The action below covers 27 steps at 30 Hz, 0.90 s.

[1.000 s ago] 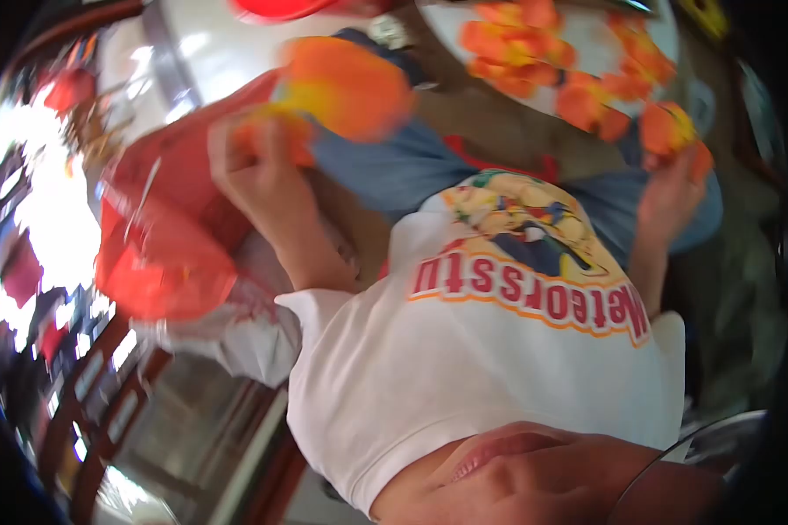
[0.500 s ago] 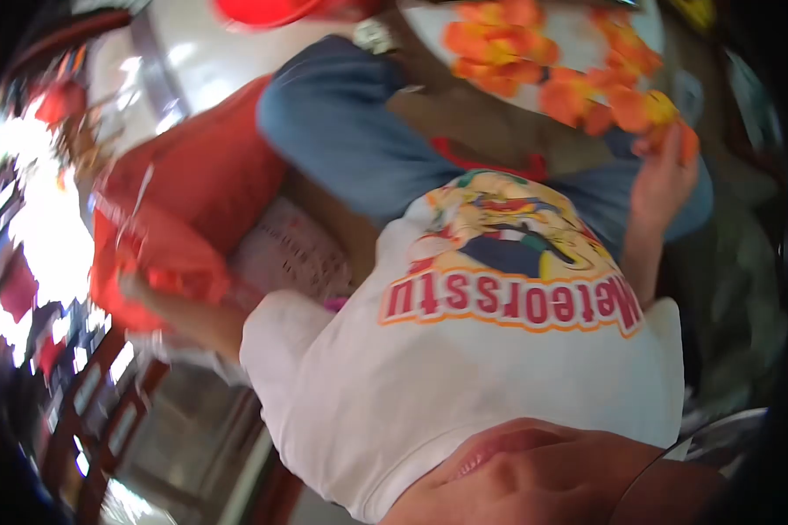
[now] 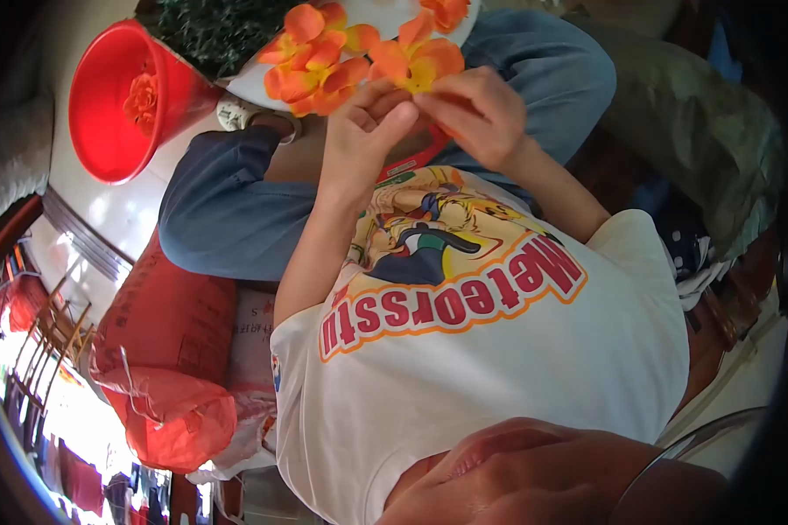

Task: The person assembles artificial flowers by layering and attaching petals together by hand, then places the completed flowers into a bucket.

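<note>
An orange artificial flower (image 3: pixel 416 59) with a yellow centre is held above my lap, between both hands. My left hand (image 3: pixel 363 136) is closed, its thumb and index finger pinched at the flower's lower edge. Any small part inside that pinch is hidden. From the other side, my right hand (image 3: pixel 477 114) grips the same flower with bent fingers, the fingertips meeting near the yellow centre. Just beyond my left hand, more orange flowers (image 3: pixel 315 66) lie on a white surface (image 3: pixel 249 86). One further orange flower (image 3: pixel 446 12) shows at the top edge.
A red bucket (image 3: pixel 105 96) stands at upper left with an orange flower (image 3: pixel 140 103) inside. Dark green foliage (image 3: pixel 214 35) is beside it. A red bag (image 3: pixel 171 350) sits at my left, against a pale printed sack (image 3: pixel 254 337). Greenish cloth (image 3: pixel 674 122) lies at right.
My left hand has come away from the red bag to the flower. My right hand has moved left with its flower, in front of me. The view has turned, bringing the bucket and foliage in.
</note>
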Available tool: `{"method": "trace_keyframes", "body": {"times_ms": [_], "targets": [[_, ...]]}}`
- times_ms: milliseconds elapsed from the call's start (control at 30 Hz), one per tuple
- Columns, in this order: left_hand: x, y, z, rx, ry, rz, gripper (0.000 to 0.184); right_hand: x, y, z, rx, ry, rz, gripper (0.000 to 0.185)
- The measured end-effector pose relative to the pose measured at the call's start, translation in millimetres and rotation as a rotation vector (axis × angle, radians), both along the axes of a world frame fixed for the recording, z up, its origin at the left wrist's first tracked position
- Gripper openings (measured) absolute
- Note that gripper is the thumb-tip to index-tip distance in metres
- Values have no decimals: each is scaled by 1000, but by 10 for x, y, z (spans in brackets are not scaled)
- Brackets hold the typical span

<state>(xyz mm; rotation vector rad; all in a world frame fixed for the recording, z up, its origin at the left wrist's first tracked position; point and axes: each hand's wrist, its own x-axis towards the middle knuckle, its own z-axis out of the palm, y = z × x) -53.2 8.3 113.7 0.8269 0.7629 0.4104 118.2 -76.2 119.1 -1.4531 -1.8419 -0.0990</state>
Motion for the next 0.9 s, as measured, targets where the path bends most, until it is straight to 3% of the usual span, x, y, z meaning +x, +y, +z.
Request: {"method": "trace_keyframes", "body": {"times_ms": [67, 167, 267, 367, 467, 567, 667, 767, 867, 900], "targets": [[120, -6, -49, 5, 65, 31, 36, -11, -104, -141, -16, -14, -11, 31], [207, 0, -107, -14, 61, 192, 28, -13, -171, -217, -147, 34, -4, 43], [198, -13, -286, 70, 93, 229, 22, -47, -205, -153, -327, 566, -56, 67], [207, -75, -152, 122, 147, 114, 20, -114, -295, -285, -467, 1399, -11, 89], [182, -149, -227, 285, 177, 5, 18, -97, -330, -282, -681, 1393, -125, 89], [189, -181, -167, 274, 171, -21, 16, -69, -351, -257, -738, 1643, -185, 84], [167, -149, -147, 345, 180, -69, 19, 94, -335, -205, -843, 2001, 8, 76], [145, -54, -280, 459, 94, -75, 27, 177, -287, -196, -897, 1920, 88, 69], [180, 3, -253, 446, 114, -52, 34, 143, -191, -96, -855, 1648, -41, 57], [195, 25, -253, 477, 100, -48, 34, 151, -186, -106, -810, 1693, -34, 54]]}}
